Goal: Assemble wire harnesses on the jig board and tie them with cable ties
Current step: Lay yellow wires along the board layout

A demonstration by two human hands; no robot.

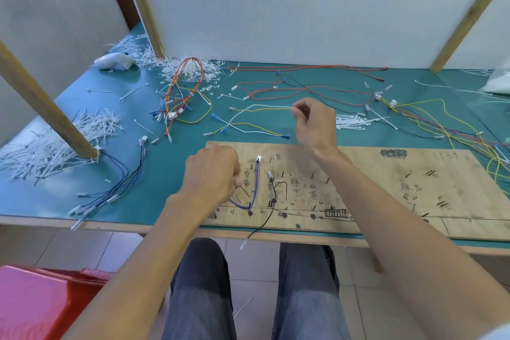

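As a person sits at a green workbench (pixel 165 174), the wooden jig board (pixel 386 188) lies along its near edge, with a blue wire (pixel 257 182) looped among the pegs and a black wire (pixel 265 225) trailing off the front. The left hand (pixel 212 174) rests curled on the board beside the blue wire. The right hand (pixel 314 124) hovers above the board's far edge, thumb and forefinger pinched. Whether either hand grasps anything cannot be told. Loose cable ties (pixel 350 122) lie just beside the right hand.

Rough scribbled plywood jig board (pixel 386 174); matt green table mat (pixel 154 168).
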